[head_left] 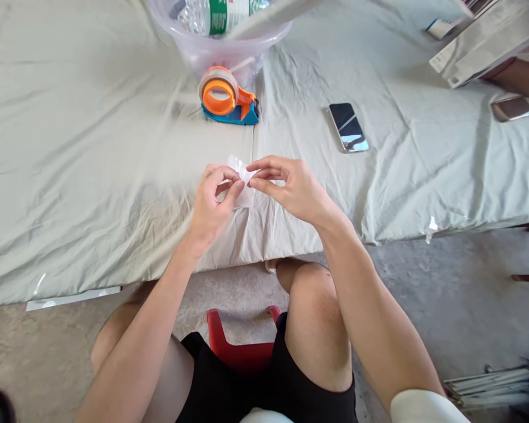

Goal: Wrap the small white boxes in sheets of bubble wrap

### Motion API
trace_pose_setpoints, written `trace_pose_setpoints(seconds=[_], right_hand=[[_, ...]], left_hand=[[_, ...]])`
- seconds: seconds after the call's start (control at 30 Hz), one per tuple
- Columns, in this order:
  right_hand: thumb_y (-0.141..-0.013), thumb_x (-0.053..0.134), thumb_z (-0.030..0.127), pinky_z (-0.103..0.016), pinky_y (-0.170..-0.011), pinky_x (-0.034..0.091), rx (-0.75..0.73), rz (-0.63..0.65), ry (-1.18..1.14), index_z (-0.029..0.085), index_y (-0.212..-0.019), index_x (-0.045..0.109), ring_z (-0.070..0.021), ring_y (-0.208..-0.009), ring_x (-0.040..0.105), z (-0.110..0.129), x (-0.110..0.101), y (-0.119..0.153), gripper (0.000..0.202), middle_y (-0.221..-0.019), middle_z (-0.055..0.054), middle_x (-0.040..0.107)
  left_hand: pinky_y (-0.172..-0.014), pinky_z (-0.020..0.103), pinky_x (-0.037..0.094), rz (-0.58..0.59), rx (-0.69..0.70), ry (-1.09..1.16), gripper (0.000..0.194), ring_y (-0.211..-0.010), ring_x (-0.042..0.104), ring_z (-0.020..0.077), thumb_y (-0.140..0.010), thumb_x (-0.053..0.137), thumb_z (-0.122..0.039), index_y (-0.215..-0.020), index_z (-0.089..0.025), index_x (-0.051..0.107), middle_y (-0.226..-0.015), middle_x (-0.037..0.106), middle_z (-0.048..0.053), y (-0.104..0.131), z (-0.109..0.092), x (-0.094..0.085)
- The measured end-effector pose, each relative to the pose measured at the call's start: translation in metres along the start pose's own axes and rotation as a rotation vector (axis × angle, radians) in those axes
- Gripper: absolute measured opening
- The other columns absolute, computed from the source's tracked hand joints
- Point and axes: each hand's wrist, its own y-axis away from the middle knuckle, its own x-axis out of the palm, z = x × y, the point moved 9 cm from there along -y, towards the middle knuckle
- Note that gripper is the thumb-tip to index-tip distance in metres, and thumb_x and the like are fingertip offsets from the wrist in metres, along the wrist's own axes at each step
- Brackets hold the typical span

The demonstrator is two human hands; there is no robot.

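Observation:
A small clear plastic bag [244,198] is held up over the cloth-covered table between both hands. My left hand [212,197] pinches its left side, thumb and forefinger together. My right hand [286,182] has its thumb and fingertips at the right edge of the bag, fingers bent and close together. Whether anything lies inside the bag I cannot tell. Beyond the hands stands an orange and blue tape dispenser [247,111] with a roll of tape on it.
Behind the dispenser is a translucent plastic basin [220,50] with a plastic bottle [218,16] in it. A phone [348,127] lies to the right; another phone [514,108] and a cardboard box [476,53] are farther right. A red stool [242,355] is beneath me.

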Motion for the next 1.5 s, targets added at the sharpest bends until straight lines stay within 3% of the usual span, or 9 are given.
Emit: trace_pose_setpoints(seconds=[0.23,0.4,0.57,0.73,0.83,0.93,1.0,1.2,1.5], right_hand=[[-0.097,0.076,0.012,-0.032,-0.077,0.059,0.071,0.017,0.023,0.021,-0.085,0.079,-0.0147,-0.076,0.07,-0.011,0.013,-0.025,0.015,-0.083,-0.001,0.079],[-0.1,0.073,0.019,-0.031,-0.072,0.052,0.081,-0.021,-0.058,0.02,-0.086,0.081,-0.0133,-0.073,0.062,-0.026,0.021,-0.025,0.016,-0.084,-0.001,0.078],[-0.1,0.074,0.025,-0.033,-0.077,0.052,0.057,-0.114,-0.098,0.021,-0.089,0.086,-0.0161,-0.079,0.065,-0.033,0.023,-0.02,0.017,-0.09,-0.003,0.083],[-0.101,0.072,0.018,-0.031,-0.071,0.049,0.054,-0.199,-0.056,0.02,-0.091,0.085,-0.0121,-0.067,0.056,-0.034,0.03,-0.021,0.016,-0.087,0.0,0.08],[-0.103,0.073,0.018,-0.031,-0.071,0.051,0.066,-0.236,-0.04,0.02,-0.091,0.082,-0.0123,-0.067,0.06,-0.039,0.033,-0.021,0.015,-0.086,0.0,0.079],[-0.104,0.072,0.016,-0.032,-0.076,0.055,0.031,-0.252,0.005,0.02,-0.092,0.083,-0.0137,-0.073,0.066,-0.039,0.034,-0.02,0.017,-0.095,-0.003,0.082],[-0.105,0.069,0.012,-0.032,-0.081,0.057,0.001,-0.258,0.061,0.021,-0.094,0.085,-0.015,-0.078,0.069,-0.038,0.033,-0.018,0.021,-0.098,-0.004,0.081],[-0.108,0.066,0.013,-0.034,-0.086,0.059,0.016,-0.258,0.129,0.021,-0.094,0.085,-0.0177,-0.085,0.072,-0.038,0.034,-0.014,0.025,-0.097,-0.006,0.078],[-0.095,0.081,0.014,-0.029,-0.064,0.053,0.275,-0.311,-0.263,0.02,-0.081,0.079,-0.0126,-0.063,0.061,-0.06,0.028,-0.016,0.016,-0.07,0.002,0.071]], left_hand=[[-0.086,0.03,0.066,-0.114,0.005,-0.097,0.035,-0.098,0.075,0.0183,-0.116,0.068,-0.055,-0.099,-0.025,0.073,-0.105,0.072,0.006,-0.004,0.002,-0.003],[-0.072,0.025,0.062,-0.249,-0.006,-0.223,0.026,-0.098,0.074,0.0186,-0.111,0.076,-0.041,-0.092,-0.023,0.072,-0.105,0.072,0.006,-0.006,0.006,-0.01],[-0.082,0.03,0.061,-0.318,0.042,-0.385,0.025,-0.088,0.069,0.0169,-0.107,0.077,-0.03,-0.085,-0.023,0.069,-0.094,0.069,0.002,-0.002,0.003,-0.014],[-0.082,0.034,0.061,-0.313,-0.105,-0.352,0.023,-0.081,0.073,0.0178,-0.109,0.072,-0.028,-0.086,-0.024,0.068,-0.085,0.074,0.001,0.002,0.018,-0.018],[-0.086,0.037,0.063,-0.289,-0.098,-0.391,0.021,-0.094,0.08,0.0209,-0.11,0.069,-0.028,-0.089,-0.026,0.065,-0.104,0.083,0.005,0.002,0.02,-0.017],[-0.11,0.045,0.061,-0.219,0.039,-0.523,0.018,-0.131,0.079,0.0272,-0.109,0.066,-0.023,-0.093,-0.027,0.061,-0.132,0.084,0.009,-0.001,0.014,-0.011],[-0.119,0.049,0.054,-0.142,0.123,-0.591,0.014,-0.142,0.075,0.0285,-0.111,0.061,-0.023,-0.098,-0.028,0.061,-0.129,0.086,0.008,-0.003,0.013,-0.004],[-0.089,0.041,0.056,-0.084,0.103,-0.637,0.018,-0.083,0.071,0.0223,-0.119,0.048,-0.032,-0.103,-0.028,0.055,-0.094,0.079,0.003,0.0,0.022,0.003],[-0.078,0.037,0.045,-0.307,-0.057,-0.451,0.03,-0.075,0.059,0.0187,-0.118,0.056,-0.039,-0.091,-0.028,0.05,-0.083,0.065,-0.001,0.007,0.028,-0.004]])
